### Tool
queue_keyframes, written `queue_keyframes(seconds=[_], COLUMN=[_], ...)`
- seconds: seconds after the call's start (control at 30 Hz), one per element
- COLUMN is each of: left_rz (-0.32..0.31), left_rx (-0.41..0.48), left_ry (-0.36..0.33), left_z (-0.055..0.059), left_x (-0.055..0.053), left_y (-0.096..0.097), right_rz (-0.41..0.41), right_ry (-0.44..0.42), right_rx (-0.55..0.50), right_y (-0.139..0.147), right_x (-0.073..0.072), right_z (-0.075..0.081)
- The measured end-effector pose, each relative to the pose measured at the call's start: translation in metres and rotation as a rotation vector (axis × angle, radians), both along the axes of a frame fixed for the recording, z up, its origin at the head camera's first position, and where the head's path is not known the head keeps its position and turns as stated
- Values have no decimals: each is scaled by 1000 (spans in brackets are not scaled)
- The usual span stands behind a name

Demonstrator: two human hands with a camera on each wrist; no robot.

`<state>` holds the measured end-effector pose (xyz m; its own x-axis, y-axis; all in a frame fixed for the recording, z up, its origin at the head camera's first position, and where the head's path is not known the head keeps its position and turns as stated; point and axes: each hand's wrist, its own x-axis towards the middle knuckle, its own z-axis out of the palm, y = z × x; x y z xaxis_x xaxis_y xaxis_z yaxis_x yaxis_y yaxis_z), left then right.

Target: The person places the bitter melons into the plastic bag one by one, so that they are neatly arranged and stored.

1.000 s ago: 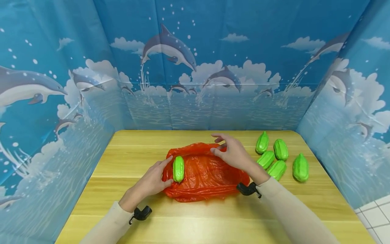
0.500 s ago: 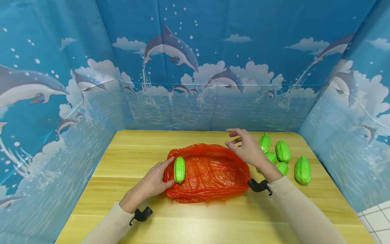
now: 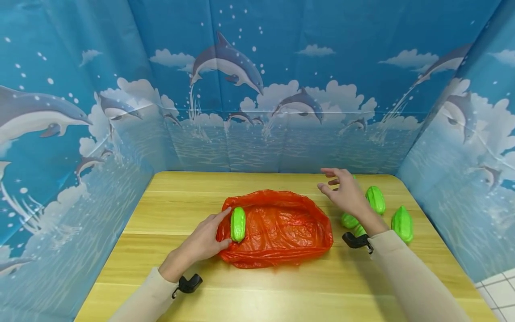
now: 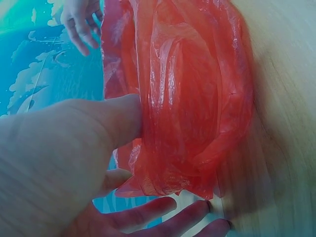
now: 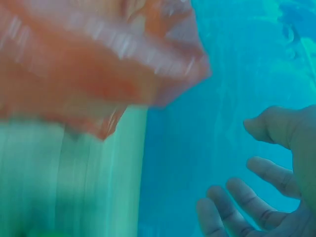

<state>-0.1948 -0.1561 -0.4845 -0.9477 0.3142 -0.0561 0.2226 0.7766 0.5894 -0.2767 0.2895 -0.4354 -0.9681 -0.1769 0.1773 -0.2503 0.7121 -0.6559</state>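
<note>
We see a red bag [image 3: 277,252] of thin, glossy plastic, crinkled all over, its mouth a long oval at the centre of the frame. One green gourd [image 3: 238,224] lies in it at the left end, long, ridged and shiny. The same ridged shape repeats in the other gourds [image 3: 402,224] at the right of the frame, some partly hidden. The table [image 3: 161,214] is yellow wood with lengthwise grain, and the backdrop [image 3: 297,147] is a creased blue sheet printed with dolphins and clouds.

The table's far edge meets the backdrop just above mid-frame. We find a strip of wood between that edge and the bag, a wider one from the bag down to the bottom of the frame, and a gap between the bag and the gourds at right.

Our left hand [image 3: 201,237] touches the bag's left end, thumb and forefinger spread wide; the left wrist view shows the other fingers apart below the plastic. Our right hand [image 3: 347,193] hangs well apart from the bag, near the gourds, fingers spread and loosely bent, also in the right wrist view.
</note>
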Motion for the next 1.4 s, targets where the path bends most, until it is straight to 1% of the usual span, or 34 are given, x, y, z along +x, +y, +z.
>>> queue_keyframes(seconds=[0.1,0.37,0.63,0.9,1.17,1.4], left_rz=[0,-5,-7,-1,-3,-11], left_rx=[0,1,6,5,12,11], left_ry=[1,-1,0,-7,-19,-11], left_z=[0,-2,-3,-5,-6,-5], left_x=[-1,-3,-2,-3,-3,-5], left_y=[-1,-2,-4,-4,-4,-4], right_rz=[-37,-101,-135,-134,-123,-118], right_ry=[-5,-15,-55,-93,-115,-118], right_rx=[37,93,171,204,209,225], right_y=[10,38,62,76,83,89], right_x=[-3,-13,-18,-26,-31,-37], right_z=[-7,-24,-37,-50,-58,-62])
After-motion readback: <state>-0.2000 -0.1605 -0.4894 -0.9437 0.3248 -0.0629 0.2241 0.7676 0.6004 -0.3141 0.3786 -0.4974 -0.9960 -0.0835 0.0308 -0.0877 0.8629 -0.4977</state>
